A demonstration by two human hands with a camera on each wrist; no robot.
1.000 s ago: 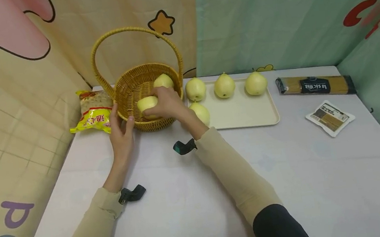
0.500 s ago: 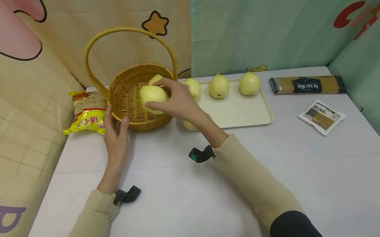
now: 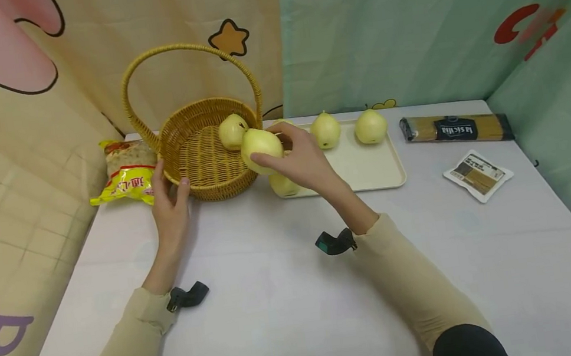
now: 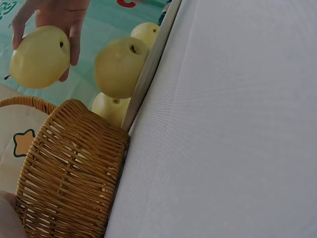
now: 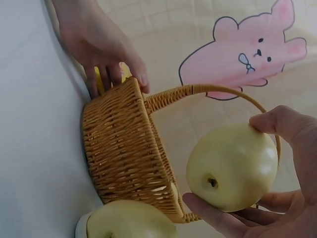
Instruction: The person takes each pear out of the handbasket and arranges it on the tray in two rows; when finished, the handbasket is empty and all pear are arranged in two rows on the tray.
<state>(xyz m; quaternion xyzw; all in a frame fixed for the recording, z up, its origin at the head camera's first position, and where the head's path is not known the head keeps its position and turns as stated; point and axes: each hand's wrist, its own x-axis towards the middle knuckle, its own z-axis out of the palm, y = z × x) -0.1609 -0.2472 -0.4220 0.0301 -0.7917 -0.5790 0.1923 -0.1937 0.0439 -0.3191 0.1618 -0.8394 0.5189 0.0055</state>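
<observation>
My right hand (image 3: 307,160) grips a pale yellow-green pear (image 3: 262,150) between thumb and fingers, raised at the wicker basket's right front rim. In the right wrist view this pear (image 5: 233,166) shows its dark hollow end. Another pear (image 3: 233,131) sits inside the basket (image 3: 209,162) at its right side. My left hand (image 3: 169,216) holds the basket's left side, thumb toward the front and fingers along the outside. Right of the basket, a cream tray (image 3: 370,167) bears several pears, including a front one (image 3: 284,184) partly hidden behind the held pear and right hand.
A yellow snack bag (image 3: 127,173) lies left of the basket. Right of the tray lie a long spaghetti pack (image 3: 456,128) and a small white sachet (image 3: 479,175). The basket's tall handle (image 3: 184,47) arches upward. Printed curtains stand behind the table.
My right hand has lifted the pear from inside the basket and moved it right, toward the tray. The left hand keeps its place on the basket. The view has shifted slightly.
</observation>
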